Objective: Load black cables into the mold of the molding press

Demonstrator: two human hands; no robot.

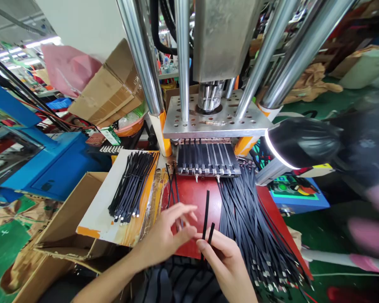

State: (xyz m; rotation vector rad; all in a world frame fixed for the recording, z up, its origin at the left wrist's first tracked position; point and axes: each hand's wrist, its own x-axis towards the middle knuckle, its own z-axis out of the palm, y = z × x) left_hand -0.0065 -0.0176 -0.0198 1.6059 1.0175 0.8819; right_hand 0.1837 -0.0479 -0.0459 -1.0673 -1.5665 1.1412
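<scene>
Pinched upright in the right hand [227, 256]: two black straps [206, 214], thin and flat, held tight between thumb and fingers [208, 246], just above the near edge of the red counter [196, 193]. Close beside them, the left hand [167, 235], fingers spread wide, holding nothing, tips almost at the two straps.

Hard to say for sure how much is done. Looks about partway. On the right of the counter, a big pile [255, 227] of the same long straps, fanned out like dry noodles, with little shiny metal bits at the near ends. On the left, a much smaller pile [129, 187], neat and close together, lying on a white board [97, 214] with orange edges. Up at the back, a row of slots [208, 159] already filled with straps side by side. So: a few set apart, a row loaded, a great many left in the big heap.

Straps smooth, bendy-looking and dull black. Above the slots, a flat grey metal plate [240, 120] full of round holes. Around it, tall shiny poles [142, 54], round and smooth like mirrors. On the left, a brown cardboard box [66, 223], rough and open. On the right, a black round lamp [303, 141] with a bright white ring.
</scene>
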